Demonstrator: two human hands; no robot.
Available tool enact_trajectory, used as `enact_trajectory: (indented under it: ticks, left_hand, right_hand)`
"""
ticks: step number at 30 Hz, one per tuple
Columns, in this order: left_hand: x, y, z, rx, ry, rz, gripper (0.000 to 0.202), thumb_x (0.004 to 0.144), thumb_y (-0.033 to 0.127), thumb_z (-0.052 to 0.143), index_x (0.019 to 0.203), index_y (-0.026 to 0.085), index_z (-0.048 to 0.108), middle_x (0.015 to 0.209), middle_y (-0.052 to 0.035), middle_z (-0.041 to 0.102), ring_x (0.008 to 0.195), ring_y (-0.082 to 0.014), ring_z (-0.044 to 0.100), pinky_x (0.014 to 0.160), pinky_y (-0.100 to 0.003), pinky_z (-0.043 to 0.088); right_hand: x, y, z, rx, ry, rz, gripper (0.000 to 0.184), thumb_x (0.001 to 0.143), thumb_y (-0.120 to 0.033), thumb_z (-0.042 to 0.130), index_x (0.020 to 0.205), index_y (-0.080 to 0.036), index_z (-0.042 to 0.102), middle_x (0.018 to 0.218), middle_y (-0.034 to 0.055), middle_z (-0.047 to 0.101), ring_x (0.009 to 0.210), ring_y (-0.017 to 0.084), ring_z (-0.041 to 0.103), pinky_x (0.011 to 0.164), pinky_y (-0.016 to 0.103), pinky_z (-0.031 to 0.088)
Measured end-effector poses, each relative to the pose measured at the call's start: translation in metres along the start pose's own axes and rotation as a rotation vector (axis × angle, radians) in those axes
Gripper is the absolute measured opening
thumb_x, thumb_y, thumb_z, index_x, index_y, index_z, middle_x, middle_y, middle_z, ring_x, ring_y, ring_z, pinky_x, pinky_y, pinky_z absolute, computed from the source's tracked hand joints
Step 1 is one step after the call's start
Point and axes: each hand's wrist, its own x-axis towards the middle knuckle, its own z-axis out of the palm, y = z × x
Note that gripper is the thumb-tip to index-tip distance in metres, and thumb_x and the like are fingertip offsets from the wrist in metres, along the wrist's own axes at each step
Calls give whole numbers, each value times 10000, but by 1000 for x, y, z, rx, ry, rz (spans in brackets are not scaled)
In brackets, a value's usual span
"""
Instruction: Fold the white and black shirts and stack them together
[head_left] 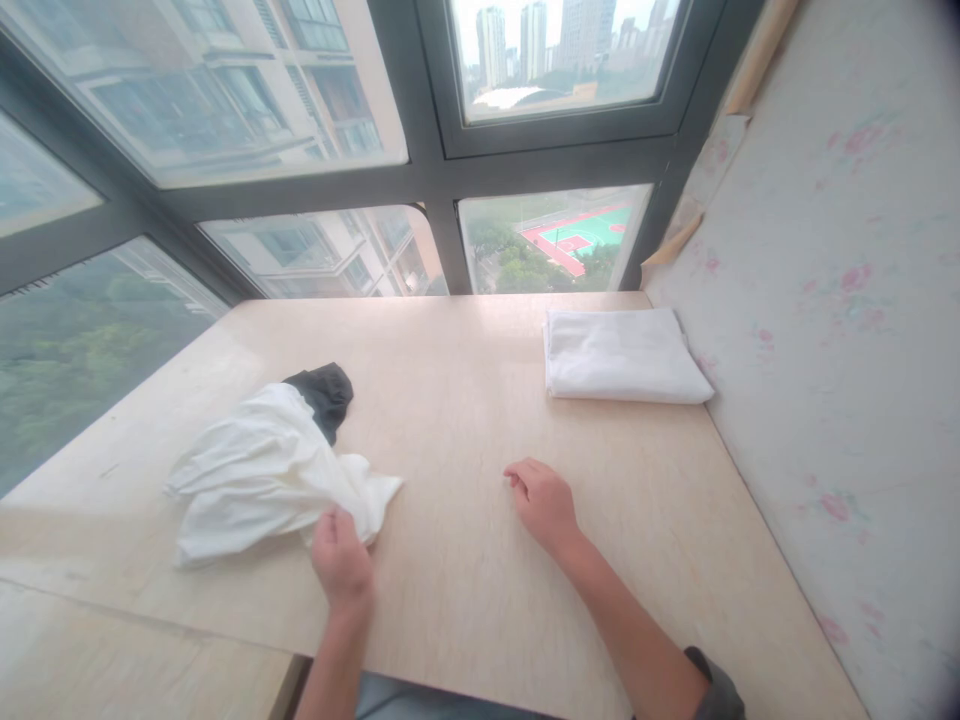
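A crumpled white garment (259,470) lies spread on the left part of the wooden surface; its exact kind is unclear. My left hand (341,560) pinches its near right edge, fingers closed on the fabric. Behind the white garment, partly covered by it, is a bunched black cloth (326,395). My right hand (544,505) rests near the middle of the surface, fingers curled in, with nothing visible in them. It is apart from the garment. Beyond it, at the back right, sits a neatly folded white cloth (622,355).
The pale wood-patterned surface (450,400) reaches back to dark-framed windows (431,175). A wall with flowered paper (832,330), peeling at its edge, bounds the right side. A seam and a raised board edge (289,685) show at the front left.
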Motion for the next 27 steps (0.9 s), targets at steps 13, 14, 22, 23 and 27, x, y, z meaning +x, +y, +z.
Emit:
enact_trajectory:
  ticks: [13,14,22,23,27]
  left_hand:
    - [-157,83,75,-233,-1555,408,185,804,172,528,671,202,403,605,49,410,570,-94,370,550,-244,273]
    - [-159,85,79,-245,-1583,411,207,786,161,537,656,202,381,597,53,389,564,-90,357,542,-245,266]
    - [-155,79,70,-299,-1513,225,139,832,250,569,722,183,516,669,41,448,635,-96,386,600,-237,316]
    - [-152,79,66,-308,-1481,176,164,848,288,582,734,177,542,681,35,469,644,-98,397,610,-237,325]
    - [-126,94,52,-559,-1208,-189,292,850,441,646,783,164,579,687,19,554,625,-98,460,594,-222,356]
  right_hand:
    - [5,8,-21,247,-66,67,274,919,-326,526,1033,-212,747,997,53,756,831,177,678,775,296,505]
    - [6,9,-24,264,-86,68,279,913,-344,537,1037,-210,748,981,52,758,802,172,673,747,289,505]
    - [5,4,-34,119,-232,-8,260,875,-334,573,1037,-253,759,844,8,737,757,157,635,731,268,446]
    - [5,4,-35,112,-241,12,262,878,-332,564,1030,-250,761,781,0,721,709,148,616,696,258,431]
    - [5,6,-45,167,-258,57,301,908,-346,507,836,-211,765,665,-9,672,614,128,548,588,233,361]
